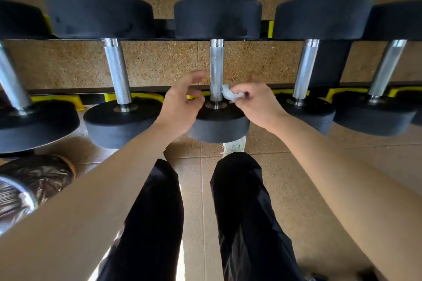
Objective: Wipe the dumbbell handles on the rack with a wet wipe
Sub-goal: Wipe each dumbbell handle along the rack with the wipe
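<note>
Head view, frame centre: right hand [257,104] pinches a crumpled white wet wipe [229,94] in curled fingers, touching the lower right side of the middle dumbbell handle [216,68]. Left hand [180,104] sits just left of that handle, fingers loose, holding nothing (contact unclear). Dumbbells lie in a row on the rack [150,88]. Bag-lined bin [34,178] at lower left.

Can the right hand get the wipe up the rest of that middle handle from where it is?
Probably yes. The right hand pinches the wet wipe at the lower end of the middle handle; the stretch above is bare, and the left hand sits left of it.
</note>
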`<control>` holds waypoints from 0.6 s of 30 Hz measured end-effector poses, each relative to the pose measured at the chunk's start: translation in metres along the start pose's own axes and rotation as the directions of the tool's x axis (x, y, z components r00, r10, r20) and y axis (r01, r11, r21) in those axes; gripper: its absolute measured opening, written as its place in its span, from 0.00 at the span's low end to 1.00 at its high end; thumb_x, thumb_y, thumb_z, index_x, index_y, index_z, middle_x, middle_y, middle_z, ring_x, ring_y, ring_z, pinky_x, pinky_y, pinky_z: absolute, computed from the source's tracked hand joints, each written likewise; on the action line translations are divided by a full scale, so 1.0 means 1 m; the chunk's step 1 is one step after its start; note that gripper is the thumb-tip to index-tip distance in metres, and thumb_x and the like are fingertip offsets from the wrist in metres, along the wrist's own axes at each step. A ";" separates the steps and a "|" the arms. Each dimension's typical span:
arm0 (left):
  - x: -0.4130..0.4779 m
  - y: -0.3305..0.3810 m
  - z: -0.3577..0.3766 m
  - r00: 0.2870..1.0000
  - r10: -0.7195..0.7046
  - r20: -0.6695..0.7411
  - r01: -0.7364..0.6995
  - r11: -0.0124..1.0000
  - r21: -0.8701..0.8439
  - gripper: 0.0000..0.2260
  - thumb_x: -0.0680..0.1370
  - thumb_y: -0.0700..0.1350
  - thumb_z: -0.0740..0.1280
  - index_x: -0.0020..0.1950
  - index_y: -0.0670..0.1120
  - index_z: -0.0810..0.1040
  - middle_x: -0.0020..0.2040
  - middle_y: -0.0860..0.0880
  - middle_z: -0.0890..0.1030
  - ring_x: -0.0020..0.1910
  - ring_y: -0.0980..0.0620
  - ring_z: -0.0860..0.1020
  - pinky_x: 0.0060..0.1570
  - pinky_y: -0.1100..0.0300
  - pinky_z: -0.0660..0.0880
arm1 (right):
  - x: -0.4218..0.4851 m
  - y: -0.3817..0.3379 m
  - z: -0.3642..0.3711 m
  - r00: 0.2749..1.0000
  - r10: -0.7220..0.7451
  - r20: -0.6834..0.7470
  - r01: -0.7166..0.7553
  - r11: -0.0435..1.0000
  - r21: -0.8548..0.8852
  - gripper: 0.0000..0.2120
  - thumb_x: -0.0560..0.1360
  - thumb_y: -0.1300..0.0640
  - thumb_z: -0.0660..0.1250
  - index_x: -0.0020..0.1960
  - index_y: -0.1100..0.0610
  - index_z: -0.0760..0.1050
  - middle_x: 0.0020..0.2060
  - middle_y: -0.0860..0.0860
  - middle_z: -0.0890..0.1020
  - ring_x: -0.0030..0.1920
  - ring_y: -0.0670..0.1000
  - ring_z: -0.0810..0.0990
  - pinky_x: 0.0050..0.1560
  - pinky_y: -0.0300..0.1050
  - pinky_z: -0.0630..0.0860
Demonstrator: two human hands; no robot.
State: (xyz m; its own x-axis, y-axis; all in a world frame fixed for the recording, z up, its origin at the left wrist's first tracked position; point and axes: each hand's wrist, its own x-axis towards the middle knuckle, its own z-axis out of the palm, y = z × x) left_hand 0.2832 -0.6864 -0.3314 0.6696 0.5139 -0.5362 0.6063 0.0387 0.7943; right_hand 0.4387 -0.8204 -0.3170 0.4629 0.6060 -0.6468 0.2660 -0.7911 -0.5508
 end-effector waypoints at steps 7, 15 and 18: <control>0.008 0.010 -0.013 0.951 0.074 0.300 -0.118 0.984 0.134 0.14 0.79 0.42 0.70 0.64 0.52 0.80 0.52 0.54 0.82 0.48 0.59 0.79 0.47 0.66 0.73 | -0.001 -0.020 0.002 0.989 -0.112 0.092 0.089 0.971 0.220 0.12 0.72 0.64 0.76 0.55 0.57 0.83 0.45 0.49 0.86 0.46 0.46 0.85 0.50 0.38 0.80; 0.013 -0.013 -0.018 0.991 -0.044 0.129 -0.002 0.941 0.338 0.08 0.77 0.47 0.73 0.55 0.53 0.87 0.42 0.53 0.84 0.34 0.66 0.75 0.33 0.71 0.68 | 0.013 0.000 0.016 0.995 -0.095 -0.010 0.094 0.995 -0.036 0.05 0.72 0.56 0.77 0.45 0.56 0.84 0.39 0.48 0.84 0.40 0.47 0.82 0.46 0.45 0.82; 0.016 -0.014 -0.016 0.985 -0.117 0.124 0.062 0.925 0.375 0.08 0.79 0.48 0.72 0.57 0.54 0.86 0.44 0.51 0.83 0.34 0.62 0.75 0.30 0.70 0.67 | 0.020 0.005 0.011 0.996 -0.062 0.057 0.071 0.982 -0.174 0.08 0.73 0.52 0.76 0.47 0.55 0.84 0.42 0.49 0.84 0.43 0.48 0.82 0.51 0.48 0.81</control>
State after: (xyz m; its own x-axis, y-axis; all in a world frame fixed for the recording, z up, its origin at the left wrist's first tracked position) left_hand 0.2787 -0.6647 -0.3465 0.6422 0.3959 -0.6564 0.7635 -0.2537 0.5939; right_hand 0.4397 -0.8109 -0.3384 0.3968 0.6578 -0.6402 0.4410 -0.7483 -0.4956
